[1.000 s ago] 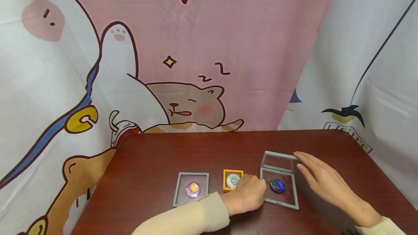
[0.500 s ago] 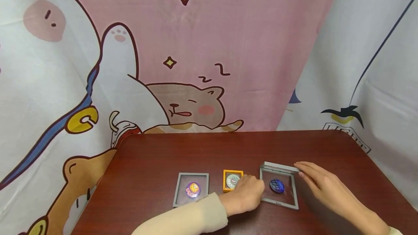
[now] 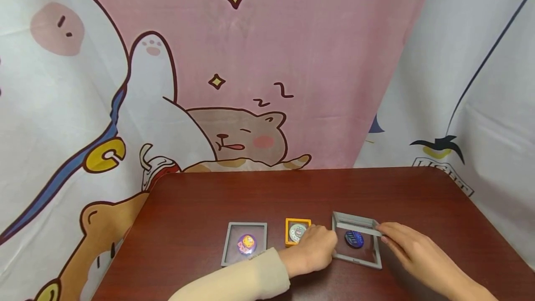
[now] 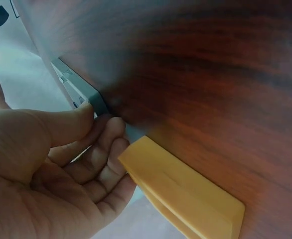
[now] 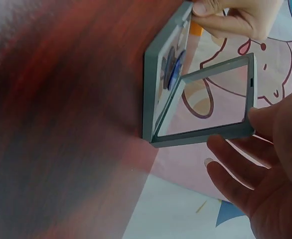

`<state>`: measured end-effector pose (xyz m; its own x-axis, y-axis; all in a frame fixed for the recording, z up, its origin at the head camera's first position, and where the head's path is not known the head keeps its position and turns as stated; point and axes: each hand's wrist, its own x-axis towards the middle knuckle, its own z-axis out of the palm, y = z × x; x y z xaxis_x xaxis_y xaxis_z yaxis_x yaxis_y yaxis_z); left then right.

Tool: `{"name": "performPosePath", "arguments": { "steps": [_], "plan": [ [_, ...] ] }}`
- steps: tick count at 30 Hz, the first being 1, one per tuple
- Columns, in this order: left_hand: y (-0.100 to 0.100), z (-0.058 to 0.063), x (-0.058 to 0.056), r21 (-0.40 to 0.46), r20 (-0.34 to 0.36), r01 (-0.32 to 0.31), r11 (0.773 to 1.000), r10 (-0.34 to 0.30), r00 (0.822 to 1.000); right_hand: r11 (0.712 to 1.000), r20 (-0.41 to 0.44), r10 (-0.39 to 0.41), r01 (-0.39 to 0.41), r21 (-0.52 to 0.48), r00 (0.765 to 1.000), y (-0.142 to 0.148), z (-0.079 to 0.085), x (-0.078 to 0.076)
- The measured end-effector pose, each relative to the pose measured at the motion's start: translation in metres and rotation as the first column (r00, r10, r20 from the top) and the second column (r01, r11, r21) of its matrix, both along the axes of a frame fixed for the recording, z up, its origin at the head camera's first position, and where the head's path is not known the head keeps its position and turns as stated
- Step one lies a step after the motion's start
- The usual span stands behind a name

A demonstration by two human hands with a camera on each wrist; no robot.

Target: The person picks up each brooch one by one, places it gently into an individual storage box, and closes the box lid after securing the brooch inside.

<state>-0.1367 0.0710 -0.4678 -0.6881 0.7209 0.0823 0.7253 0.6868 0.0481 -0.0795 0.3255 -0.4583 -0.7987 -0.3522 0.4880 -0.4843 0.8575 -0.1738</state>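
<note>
A grey-framed clear display case [image 3: 358, 262] stands partly open on the table, its hinged lid [image 3: 356, 229] tilted up from the back edge. Inside lies a round blue badge [image 3: 354, 239]. My left hand [image 3: 312, 251] pinches the left side of the case's base between thumb and fingers, as the left wrist view shows near the grey corner [image 4: 98, 102]. With thumb and fingertips, my right hand [image 3: 418, 249] holds the lid's free corner; in the right wrist view the lid frame [image 5: 251, 89] stands at an angle to the base [image 5: 150, 99].
Left of my left hand sits a small yellow-framed case [image 3: 288, 231] with a green and white badge; its yellow side [image 4: 186, 184] is close to my curled fingers. Farther left lies another grey-framed case [image 3: 227, 243] holding a purple and orange badge. A printed curtain [image 3: 334, 59] hangs behind the table.
The lid has swung from leaning back, through upright, to tilting forward over the base. My right hand has moved down and toward me with it. My left hand stays at the case's left side.
</note>
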Motion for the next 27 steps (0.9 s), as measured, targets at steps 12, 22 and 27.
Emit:
{"name": "performPosePath", "arguments": {
  "steps": [12, 22, 27],
  "plan": [
    [-0.001, -0.001, -0.001, 0.032, 0.052, -0.011, 0.999, 0.01, 0.999, 0.993, -0.032, 0.096, -0.093, 0.079, 0.995, 0.0, -0.014, 0.011],
    [-0.003, -0.003, -0.001, 0.056, 0.083, -0.012, 0.998, 0.008, 0.996, 0.983, -0.004, 0.144, -0.143, 0.114, 0.99, 0.003, -0.021, 0.011],
    [-0.004, -0.002, 0.001, 0.053, 0.051, -0.012, 0.999, 0.009, 0.999, 0.984, -0.009, 0.156, -0.154, 0.092, 0.988, 0.003, -0.024, 0.011]
  ]
}}
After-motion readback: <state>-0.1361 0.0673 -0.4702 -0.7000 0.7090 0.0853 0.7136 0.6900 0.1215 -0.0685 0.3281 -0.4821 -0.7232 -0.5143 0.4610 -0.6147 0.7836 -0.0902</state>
